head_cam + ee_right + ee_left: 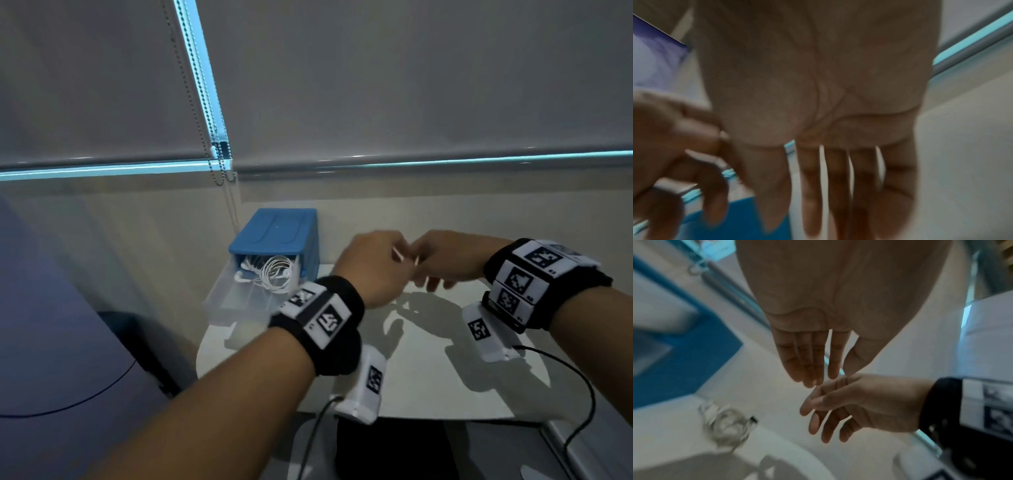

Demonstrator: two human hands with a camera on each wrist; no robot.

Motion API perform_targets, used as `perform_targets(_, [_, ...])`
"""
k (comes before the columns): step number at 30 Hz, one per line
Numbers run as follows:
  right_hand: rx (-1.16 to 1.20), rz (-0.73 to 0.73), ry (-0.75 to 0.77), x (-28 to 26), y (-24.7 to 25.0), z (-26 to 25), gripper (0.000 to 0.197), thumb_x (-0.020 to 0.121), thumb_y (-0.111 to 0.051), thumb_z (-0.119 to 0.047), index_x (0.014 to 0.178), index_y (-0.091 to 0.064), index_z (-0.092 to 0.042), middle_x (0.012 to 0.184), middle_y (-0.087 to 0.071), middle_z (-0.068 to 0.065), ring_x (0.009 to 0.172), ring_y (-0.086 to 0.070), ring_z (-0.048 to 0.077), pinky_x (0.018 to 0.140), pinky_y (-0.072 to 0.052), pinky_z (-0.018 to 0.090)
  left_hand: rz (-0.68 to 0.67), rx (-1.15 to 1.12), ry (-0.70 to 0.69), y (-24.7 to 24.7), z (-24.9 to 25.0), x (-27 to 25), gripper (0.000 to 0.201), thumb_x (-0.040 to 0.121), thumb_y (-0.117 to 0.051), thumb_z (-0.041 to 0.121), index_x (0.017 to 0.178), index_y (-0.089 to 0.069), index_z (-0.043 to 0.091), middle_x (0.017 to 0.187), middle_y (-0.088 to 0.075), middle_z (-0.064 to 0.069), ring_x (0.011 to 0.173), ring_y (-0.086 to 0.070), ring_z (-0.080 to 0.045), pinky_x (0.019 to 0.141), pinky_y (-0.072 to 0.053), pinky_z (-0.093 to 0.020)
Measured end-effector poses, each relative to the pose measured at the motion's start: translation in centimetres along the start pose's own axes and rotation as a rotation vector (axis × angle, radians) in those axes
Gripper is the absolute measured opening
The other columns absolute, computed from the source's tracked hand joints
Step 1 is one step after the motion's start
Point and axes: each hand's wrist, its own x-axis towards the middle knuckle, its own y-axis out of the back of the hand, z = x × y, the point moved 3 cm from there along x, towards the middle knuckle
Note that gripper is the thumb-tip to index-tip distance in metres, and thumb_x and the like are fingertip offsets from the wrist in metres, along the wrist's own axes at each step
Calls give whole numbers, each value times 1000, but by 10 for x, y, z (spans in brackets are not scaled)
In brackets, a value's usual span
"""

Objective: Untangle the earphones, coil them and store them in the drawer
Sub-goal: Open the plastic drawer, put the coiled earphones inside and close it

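On the white table (428,383), against the wall at its far left corner, stands a small blue drawer box (277,233), and everything else can be placed from it. Its clear drawer (236,301) is pulled out toward the person, and the white earphones (274,274) lie coiled inside, at the drawer's back end, partly under the blue lid; the left wrist view shows the same bundle (725,423) only as a blur on a pale surface. To the right of the box, raised above the table, the left hand (370,267) and the right hand (448,257) meet fingertip to fingertip, with nothing gripped in either that can be made out. In the left wrist view the left hand (818,321) has its fingers (809,363) straight and close together, thumb alongside, while the right hand (859,405) reaches toward it with loosely spread, slightly bent fingers. In the right wrist view the right hand (818,89) shows its fingers (838,186) extended with narrow gaps, the left hand (674,146) blurred at the frame's left edge. Both wrists carry black bands with printed markers. Above the box hangs a grey roller blind (376,85) with a bead chain (219,157) dangling just over the box.
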Motion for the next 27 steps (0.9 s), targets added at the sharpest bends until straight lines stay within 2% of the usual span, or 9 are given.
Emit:
perform_targets(2, [18,-111,-77,8,-9,19,11,98,-63,-25,98,-71,-18,93,-75,3,82,-74,17,70,-56,29,-89,68,148,-27,-14,8,27,91,-63,29,117,-67,21,114,-70,-4,100,-67,-23,91,-56,-38])
perform_targets(5, [25,-122,-123,22,-21,38,14,97,-64,-26,99,-72,-15,94,-76,5,85,-75,20,70,-57,29,-182,150,342,-50,-46,21,36,92,-60,28,126,-56,18,129,-61,-7,113,-61,-27,95,-51,-36])
perform_targets(9, [72,-71,-124,50,-32,38,24,99,-62,-27,105,-72,-5,100,-76,12,90,-75,26,71,-59,32,-105,187,579,-55,-73,41,56,98,-51,35,145,-34,10,150,-39,-18,133,-47,-36,106,-44,-41])
perform_targets(11, [62,-46,-112,65,-36,31,33,101,-60,-29,108,-70,1,105,-75,17,93,-74,30,77,-58,35,-106,227,654,-57,-80,47,59,100,-52,32,148,-32,4,152,-37,-20,135,-46,-38,106,-44,-40])
perform_targets(13, [36,-10,-102,80,-42,25,36,100,-61,-33,100,-68,3,103,-73,17,91,-71,32,83,-57,40,-176,264,646,-61,-83,54,47,100,-53,22,140,-46,-1,146,-48,-23,129,-54,-39,103,-50,-41])
perform_targets(16, [7,44,-109,102,-52,24,41,99,-61,-38,73,-58,-7,81,-65,11,71,-60,26,68,-50,33,-251,350,602,-64,-87,61,35,102,-51,20,133,-58,4,143,-55,-11,126,-59,-32,103,-51,-38])
perform_targets(20, [-44,56,-77,114,-59,19,37,98,-62,-39,92,-67,-3,85,-60,10,80,-55,27,68,-41,29,-210,329,615,-62,-96,69,24,95,-63,25,116,-62,13,126,-65,-11,107,-65,-28,81,-49,-29])
perform_targets(23, [-96,32,-101,115,-60,15,26,100,-60,-25,86,-59,-4,78,-52,10,78,-49,25,52,-35,24,-240,333,644,-64,-102,71,20,96,-63,23,113,-65,12,127,-65,-10,118,-64,-29,93,-53,-34])
perform_targets(27, [-76,-9,-132,112,-60,14,41,105,-49,-14,66,-37,-16,82,-46,14,70,-42,19,43,-30,16,-318,375,561,-70,-101,72,37,94,-66,22,129,-62,8,100,-64,-1,119,-63,-27,99,-52,-35])
